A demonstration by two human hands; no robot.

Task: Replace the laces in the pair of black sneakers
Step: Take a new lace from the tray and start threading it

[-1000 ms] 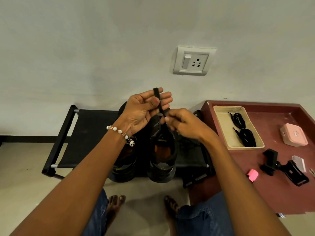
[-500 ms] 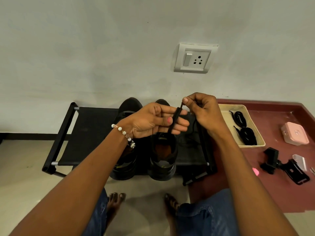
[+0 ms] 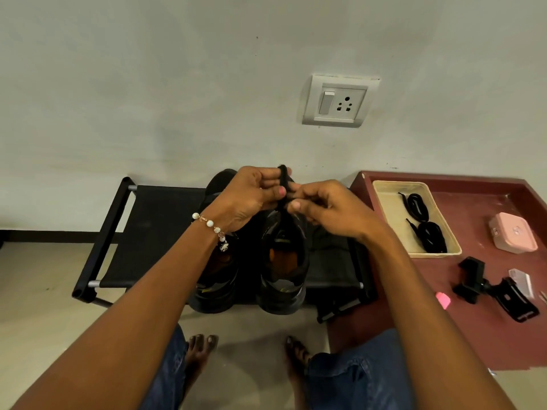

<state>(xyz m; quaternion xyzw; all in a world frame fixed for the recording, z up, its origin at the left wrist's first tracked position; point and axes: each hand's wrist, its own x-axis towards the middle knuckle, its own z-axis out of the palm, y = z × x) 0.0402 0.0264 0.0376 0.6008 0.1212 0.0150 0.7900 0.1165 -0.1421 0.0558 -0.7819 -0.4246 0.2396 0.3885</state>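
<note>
Two black sneakers stand side by side on a low black rack (image 3: 154, 226), heels toward me: the left sneaker (image 3: 217, 279) and the right sneaker (image 3: 284, 273). Above them I hold a black lace (image 3: 284, 180) looped over the fingers of my left hand (image 3: 251, 196), which grips it. My right hand (image 3: 322, 211) pinches the same lace just below the loop. The lace runs down toward the right sneaker. Two more black laces (image 3: 423, 223) lie coiled in a beige tray (image 3: 387, 208) to the right.
The tray sits on a dark red low table (image 3: 485, 321) with a pink box (image 3: 513, 235), a black phone clamp (image 3: 497, 288) and a small pink item (image 3: 443, 300). A wall socket (image 3: 340, 100) is above. My bare feet rest on the floor below the rack.
My right hand came back down and left from the raised pull, meeting my left hand. My left hand rose slightly, and the lace is now looped over its fingers.
</note>
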